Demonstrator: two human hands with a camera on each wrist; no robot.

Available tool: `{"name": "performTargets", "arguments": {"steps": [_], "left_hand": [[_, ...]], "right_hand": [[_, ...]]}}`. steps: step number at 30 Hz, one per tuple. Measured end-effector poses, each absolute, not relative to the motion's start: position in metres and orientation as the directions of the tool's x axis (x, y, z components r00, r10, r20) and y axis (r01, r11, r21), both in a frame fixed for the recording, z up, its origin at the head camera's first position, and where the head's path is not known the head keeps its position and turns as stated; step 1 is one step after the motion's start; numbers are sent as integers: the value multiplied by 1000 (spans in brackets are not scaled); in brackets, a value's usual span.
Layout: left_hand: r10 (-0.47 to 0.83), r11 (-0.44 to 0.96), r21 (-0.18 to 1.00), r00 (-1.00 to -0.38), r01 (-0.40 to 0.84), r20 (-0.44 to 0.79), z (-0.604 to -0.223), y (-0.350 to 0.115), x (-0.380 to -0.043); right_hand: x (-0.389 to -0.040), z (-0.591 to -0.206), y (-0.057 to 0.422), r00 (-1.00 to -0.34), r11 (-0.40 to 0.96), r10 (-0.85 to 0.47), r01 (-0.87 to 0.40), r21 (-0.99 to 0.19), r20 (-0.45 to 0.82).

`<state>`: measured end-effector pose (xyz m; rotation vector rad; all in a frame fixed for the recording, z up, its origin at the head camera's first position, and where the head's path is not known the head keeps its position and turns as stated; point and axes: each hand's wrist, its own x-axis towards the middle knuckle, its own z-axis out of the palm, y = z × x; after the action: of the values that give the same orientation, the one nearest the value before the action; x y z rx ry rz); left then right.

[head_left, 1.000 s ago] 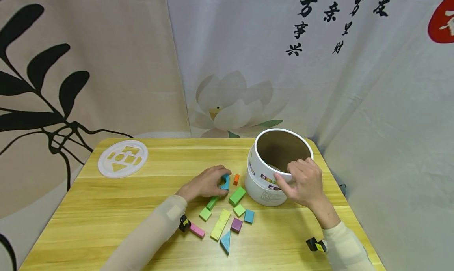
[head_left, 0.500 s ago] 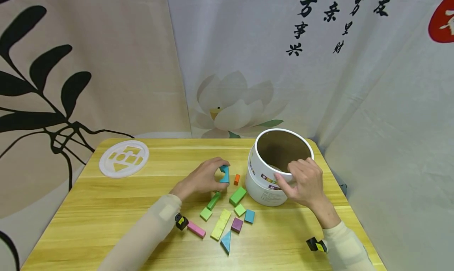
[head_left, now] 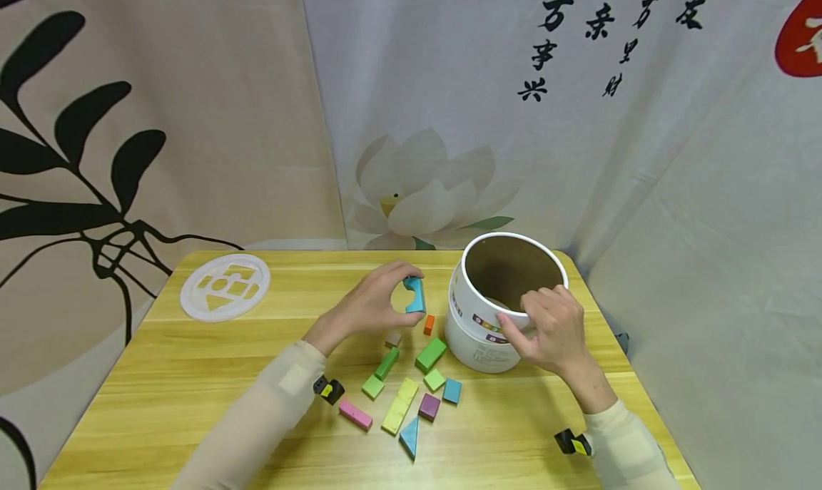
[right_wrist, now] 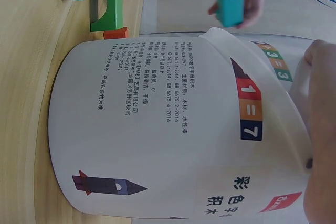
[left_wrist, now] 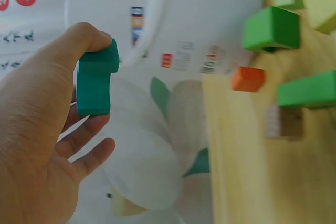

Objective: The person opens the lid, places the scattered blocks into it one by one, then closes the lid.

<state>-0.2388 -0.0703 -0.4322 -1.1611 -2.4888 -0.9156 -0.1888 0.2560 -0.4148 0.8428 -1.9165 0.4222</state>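
My left hand (head_left: 367,303) pinches a blue arch-shaped block (head_left: 417,296) between thumb and fingers, raised over the table left of the bucket. In the left wrist view this arch block (left_wrist: 95,85) looks teal, its curved notch facing away from the palm. My right hand (head_left: 554,333) grips the near right rim of a white bucket (head_left: 472,326), thumb on the outer wall and the other fingers over the rim. Printed text and a rocket cover the bucket wall (right_wrist: 157,145) in the right wrist view. Most of the bucket's bottom is hidden.
Several loose blocks lie before the bucket: an orange block (head_left: 429,324), green block (head_left: 430,355), yellow block (head_left: 399,406), pink block (head_left: 355,415), purple block (head_left: 429,407), blue triangle (head_left: 408,440) and plain wooden block (head_left: 393,339). A white lid with shaped holes (head_left: 186,297) lies back left.
My left hand has lifted the blue arch block up and away from the other blocks, slightly right lately, uncovering a plain wooden block. My right hand stays on the bucket rim.
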Motion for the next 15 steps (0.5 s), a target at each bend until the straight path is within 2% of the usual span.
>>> {"name": "performTargets", "arguments": {"steps": [15], "left_hand": [[602, 391, 339, -517, 855, 609, -369, -40, -250]], "right_hand": [[-188, -415, 257, -297, 701, -379, -710, 62, 876]]}}
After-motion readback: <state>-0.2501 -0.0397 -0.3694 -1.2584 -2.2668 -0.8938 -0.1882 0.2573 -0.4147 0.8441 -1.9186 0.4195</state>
